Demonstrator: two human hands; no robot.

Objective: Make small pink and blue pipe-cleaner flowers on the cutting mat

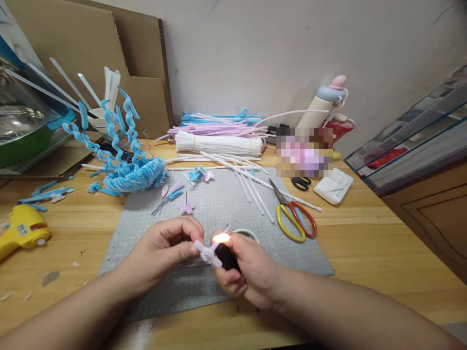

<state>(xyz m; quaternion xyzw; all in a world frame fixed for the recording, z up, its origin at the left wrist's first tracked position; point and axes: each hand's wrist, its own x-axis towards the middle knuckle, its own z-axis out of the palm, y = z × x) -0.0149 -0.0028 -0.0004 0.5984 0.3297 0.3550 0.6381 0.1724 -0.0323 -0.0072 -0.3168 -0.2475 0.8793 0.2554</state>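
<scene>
My left hand pinches a small pale pipe-cleaner flower, whose light purple petals spread out to the right of my fingertips. In my right hand is a black lighter, gripped in closed fingers. A bright flame burns at its top, right beside the flower's upper petal. Both hands are close together over the grey cutting mat. Behind them on the mat lies a finished-looking purple flower with a thin stem. A round light-rimmed object is partly hidden by my right hand.
Red-and-yellow-handled scissors lie right of my hands. A yellow glue gun is at the left, near a blue fuzzy crown-like piece. Bundled white pipe cleaners lie at the back, with a bottle and white case at right.
</scene>
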